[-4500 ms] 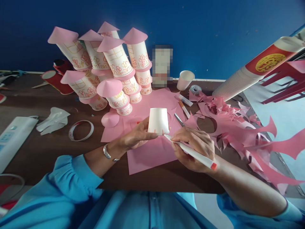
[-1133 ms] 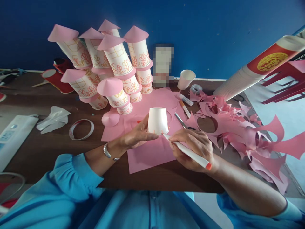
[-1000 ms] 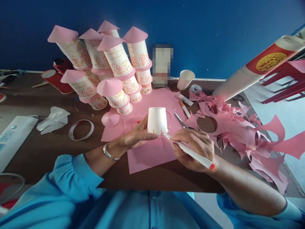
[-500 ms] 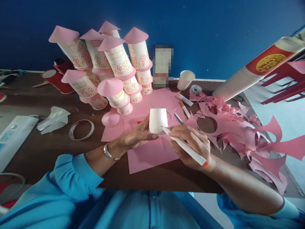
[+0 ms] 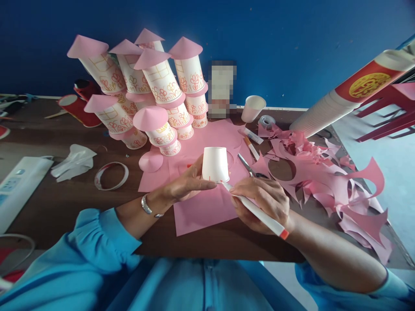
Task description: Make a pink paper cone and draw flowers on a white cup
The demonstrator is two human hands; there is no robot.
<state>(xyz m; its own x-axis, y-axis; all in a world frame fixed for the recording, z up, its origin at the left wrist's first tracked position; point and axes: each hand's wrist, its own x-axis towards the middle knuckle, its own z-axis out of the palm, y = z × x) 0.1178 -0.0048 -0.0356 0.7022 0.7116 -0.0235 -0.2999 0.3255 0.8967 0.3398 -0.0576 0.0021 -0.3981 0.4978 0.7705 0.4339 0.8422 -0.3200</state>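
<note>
My left hand (image 5: 192, 182) is closed around a white paper cup (image 5: 215, 163), which is turned upside down with small red strokes near its lower rim. In my right hand (image 5: 264, 202) is a white marker (image 5: 259, 212) with a red end, its tip at the cup's lower right edge. Pink paper sheets (image 5: 194, 214) lie beneath both hands. Scissors (image 5: 248, 165) rest just beyond my right hand, partly hidden by it. A pink paper cone (image 5: 151, 162) sits to the left of the cup.
Several cup towers with pink cone roofs (image 5: 162, 88) stand at the back left. Pink paper scraps (image 5: 324, 177) spread over the right side, near a long stack of cups (image 5: 324, 110). A tape roll (image 5: 111, 187), crumpled plastic (image 5: 74, 163) and a power strip (image 5: 22, 188) lie left.
The marker tip has moved slightly down and right along the cup's rim, with my right hand lower. More red strokes show on the cup, and the scissors are less covered.
</note>
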